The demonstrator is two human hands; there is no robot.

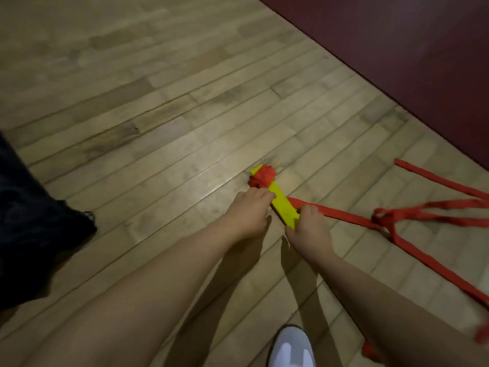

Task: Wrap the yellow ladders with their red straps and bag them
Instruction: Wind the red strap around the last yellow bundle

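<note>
A stack of flat yellow ladder rungs [282, 205] lies on the wooden floor at centre right. Red strap is wound in a bundle [263, 178] round its far end. My left hand [247, 215] grips the stack's left edge near the middle. My right hand [311, 226] grips the near end, with the red strap [349, 215] running out from under its fingers. The strap trails to the right across the floor, loops into a tangle [383, 217], and splits into several loose lengths. A black bag [31, 221] lies at the left edge.
A dark red floor area [410, 62] fills the upper right beyond the wooden boards. My white shoe [291, 348] shows at the bottom. More red strap [370, 350] lies by the bottom right corner.
</note>
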